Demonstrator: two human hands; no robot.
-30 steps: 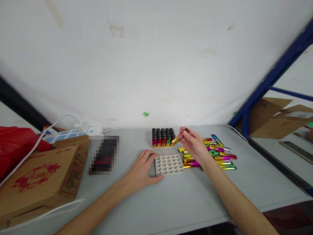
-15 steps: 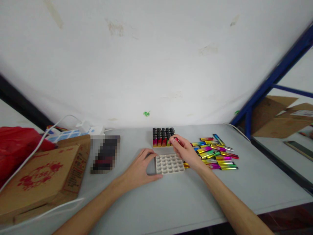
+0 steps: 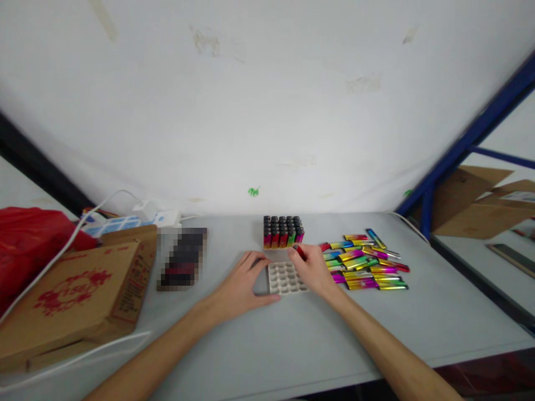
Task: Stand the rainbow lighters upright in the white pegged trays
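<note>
My left hand (image 3: pixel 240 284) curves round the left side of a white tray (image 3: pixel 284 278) with rows of round hollows, fingertips at its far corner and thumb at its near one. Pinched in my right hand (image 3: pixel 315 270) is a red lighter (image 3: pixel 299 252), held over the tray's far right part; my fingers hide much of it. Behind the tray, a block of upright lighters (image 3: pixel 284 231) stands in tight rows, black tops up. Right of my right hand lies a loose spread of shiny multicoloured lighters (image 3: pixel 359 262).
On the left are a cardboard box (image 3: pixel 71 301), a red bag (image 3: pixel 37 250), a white power strip (image 3: pixel 165 218) with cables and a blurred dark object (image 3: pixel 184 259). A wall rises behind the table. At right stand a blue metal frame (image 3: pixel 426 209) and an open carton (image 3: pixel 463 206).
My right hand has come down, away from the front right of the lighter block, to the tray with the red lighter. The left hand keeps its place at the tray. The view has shifted slightly.
</note>
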